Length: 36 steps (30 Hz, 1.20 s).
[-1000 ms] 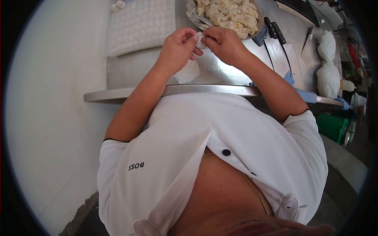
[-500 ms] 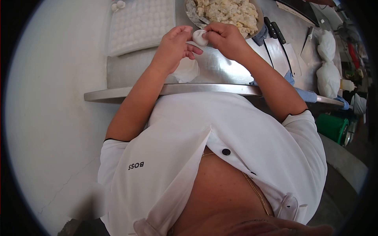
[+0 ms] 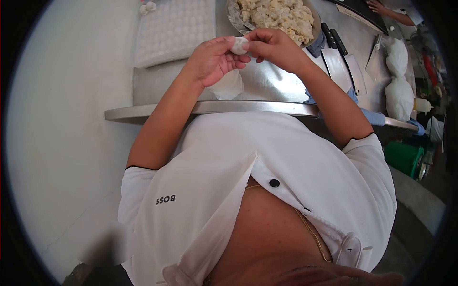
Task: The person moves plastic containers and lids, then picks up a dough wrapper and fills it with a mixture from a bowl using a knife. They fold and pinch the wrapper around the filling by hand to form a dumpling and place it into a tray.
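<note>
Between my two hands is a small white dumpling (image 3: 240, 45), held above the steel table near the bowl. My left hand (image 3: 213, 58) has its thumb and fingers around the dumpling's left side, with the palm partly turned up. The thumb and fingertips of my right hand (image 3: 273, 46) pinch it from the right. Just beyond the hands stands a metal bowl (image 3: 234, 14) with a lumpy pale filling (image 3: 281, 19). A tray of white dumplings (image 3: 174, 31) in rows lies to the left. Under my left wrist is a white stack (image 3: 228, 86) of what looks like wrappers.
Two cleavers (image 3: 338, 66) with black handles lie on the steel table (image 3: 272, 88) at the right, beside blue cloths (image 3: 371, 116). Tied white bags (image 3: 399, 97) stand farther right, above a green container (image 3: 403, 156). Another person's hand (image 3: 377, 6) shows at the top right.
My fingers have closed further around the dumpling, and my left palm has turned up more. The other person's hand and forearm have come further into view at the top right.
</note>
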Tool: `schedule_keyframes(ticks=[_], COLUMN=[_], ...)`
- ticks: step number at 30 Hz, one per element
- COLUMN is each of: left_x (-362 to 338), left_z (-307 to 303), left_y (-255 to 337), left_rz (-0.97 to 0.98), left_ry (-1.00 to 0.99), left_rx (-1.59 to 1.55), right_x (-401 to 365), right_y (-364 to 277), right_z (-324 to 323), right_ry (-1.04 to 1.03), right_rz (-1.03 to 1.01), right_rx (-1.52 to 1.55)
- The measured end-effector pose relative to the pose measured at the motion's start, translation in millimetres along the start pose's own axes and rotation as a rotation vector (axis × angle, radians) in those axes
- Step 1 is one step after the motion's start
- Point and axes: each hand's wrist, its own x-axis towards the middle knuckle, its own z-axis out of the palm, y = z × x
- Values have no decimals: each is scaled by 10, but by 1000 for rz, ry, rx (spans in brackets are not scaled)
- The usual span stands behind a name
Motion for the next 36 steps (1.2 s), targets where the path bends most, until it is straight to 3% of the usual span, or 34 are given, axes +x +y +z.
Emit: schedule_keyframes(ticks=[10, 13, 15, 17, 18, 19, 21, 22, 24, 25, 27, 32, 36], left_x=[-47, -93, -97, -163, -187, -191, -184, -191, -226, -259, -333, -333, -334], left_z=[108, 263, 388, 483, 520, 540, 547, 558, 564, 514, 400, 440, 374], left_y=[31, 47, 18, -16, -37, -79, -160, -133, -66, -25, 56, -101, -141], left_rz=[-5, 126, 381, 454, 521, 524, 711, 716, 386, 388, 81, 143, 229], left_ry=[-5, 140, 330, 317, 295, 299, 283, 288, 408, 417, 23, 179, 194], left_rx=[12, 101, 483, 611, 742, 742, 750, 753, 387, 387, 28, -28, -33], right_x=[-5, 22, 19, -43, -39, -34, -33, -43, -58, -62, -71, -78, -82], right_y=[-12, -32, -68, -155, -137, -97, -88, -112, -108, -94, -86, -31, -80], right_z=[57, 6, -1, 24, 30, 40, 39, 32, 24, 18, 40, 78, 163], right_ry=[128, 181, 190, 58, 53, 38, 17, 37, 47, 12, -29, 4, 38], right_rz=[-68, -15, 42, 171, 170, 130, 89, 57, 28, -14, -55, -171, -62], right_rx=[-68, -43, -18, 218, 216, 280, 341, 276, 213, 117, 21, -169, -21])
